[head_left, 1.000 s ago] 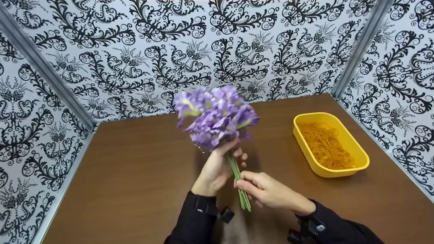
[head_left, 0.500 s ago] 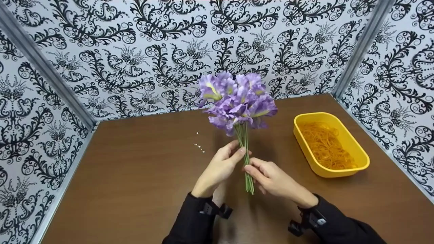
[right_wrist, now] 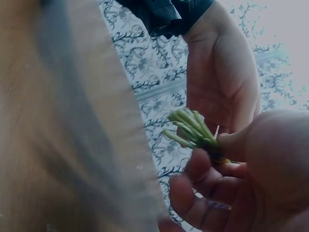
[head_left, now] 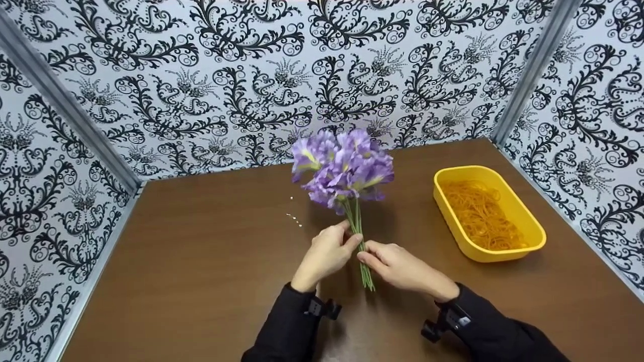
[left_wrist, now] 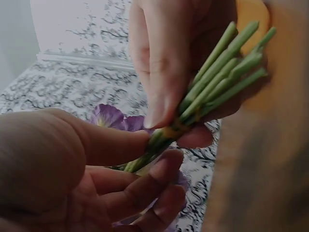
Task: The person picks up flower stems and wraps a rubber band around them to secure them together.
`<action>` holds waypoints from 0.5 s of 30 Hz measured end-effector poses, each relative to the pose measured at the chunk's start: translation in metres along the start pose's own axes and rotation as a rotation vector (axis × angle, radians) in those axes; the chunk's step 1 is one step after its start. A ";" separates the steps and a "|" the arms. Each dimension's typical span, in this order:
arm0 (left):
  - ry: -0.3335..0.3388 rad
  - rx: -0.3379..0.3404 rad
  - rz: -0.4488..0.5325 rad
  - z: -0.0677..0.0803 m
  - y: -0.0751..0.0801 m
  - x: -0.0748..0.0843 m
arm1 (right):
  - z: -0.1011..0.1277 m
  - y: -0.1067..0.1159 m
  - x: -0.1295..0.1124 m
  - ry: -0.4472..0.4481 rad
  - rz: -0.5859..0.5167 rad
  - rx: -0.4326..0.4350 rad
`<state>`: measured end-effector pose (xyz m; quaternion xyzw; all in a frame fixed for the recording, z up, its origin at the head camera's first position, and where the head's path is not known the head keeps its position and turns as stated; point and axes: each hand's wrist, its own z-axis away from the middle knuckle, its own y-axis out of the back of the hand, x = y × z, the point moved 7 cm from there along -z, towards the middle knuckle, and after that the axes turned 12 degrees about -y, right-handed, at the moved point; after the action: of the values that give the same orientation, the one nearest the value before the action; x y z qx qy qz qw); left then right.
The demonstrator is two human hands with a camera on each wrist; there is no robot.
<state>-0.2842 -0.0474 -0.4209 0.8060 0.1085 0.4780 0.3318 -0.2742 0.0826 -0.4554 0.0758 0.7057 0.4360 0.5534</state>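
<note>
A: Status on the hands?

B: Both on the stems (head_left: 359, 241). Left hand (head_left: 326, 254) pinches the bundle between thumb and fingers at mid-stem; right hand (head_left: 397, 266) pinches it from the other side, fingertips nearly touching the left's. Left-wrist view confirms: green stems (left_wrist: 212, 82) fan out past the thumb, w/ a thin yellowish band (left_wrist: 170, 131) round them at the pinch point, prob. a rubber band, can't say how many turns.

A: Change vs. prior frames?

B: A sec ago the left hand gripped high, right under the blooms, bunch tilted left, right hand lower down the stems. Since then the left slid down, the bunch went upright, and both hands closed in on one spot. Purple flowers (head_left: 344, 168) now sit lower in frame, above the tabletop (head_left: 201, 261), stem ends pointing toward the person.

A: Meaning for the job?

B: My read: grip moved from carrying to working the binding point. Banding looks underway or about done; the flowers hold together as one bunch.

A: Anything else in reach?

B: Yellow tray (head_left: 523, 251) of rubber bands (head_left: 480, 216), right of the bunch, well apart from both hands. Few small white specks (head_left: 294, 218) on the tabletop left of the stems. Patterned walls on three sides.
</note>
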 end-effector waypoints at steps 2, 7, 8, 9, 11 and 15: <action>0.020 -0.033 -0.029 0.000 -0.005 -0.007 | -0.001 -0.004 0.005 0.003 0.059 -0.003; 0.083 -0.121 -0.046 0.001 -0.020 -0.026 | -0.002 -0.016 0.014 -0.037 0.140 -0.053; 0.091 -0.134 -0.053 0.001 -0.023 -0.029 | -0.002 -0.018 0.015 -0.048 0.148 -0.063; 0.098 -0.143 -0.061 0.002 -0.025 -0.031 | -0.003 -0.020 0.017 -0.058 0.159 -0.071; 0.112 -0.162 -0.063 0.002 -0.029 -0.035 | -0.002 -0.023 0.020 -0.074 0.172 -0.084; 0.122 -0.189 -0.061 0.003 -0.035 -0.039 | -0.002 -0.026 0.025 -0.103 0.218 -0.099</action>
<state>-0.2968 -0.0409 -0.4716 0.7369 0.1073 0.5238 0.4137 -0.2753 0.0801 -0.4914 0.1471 0.6415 0.5234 0.5412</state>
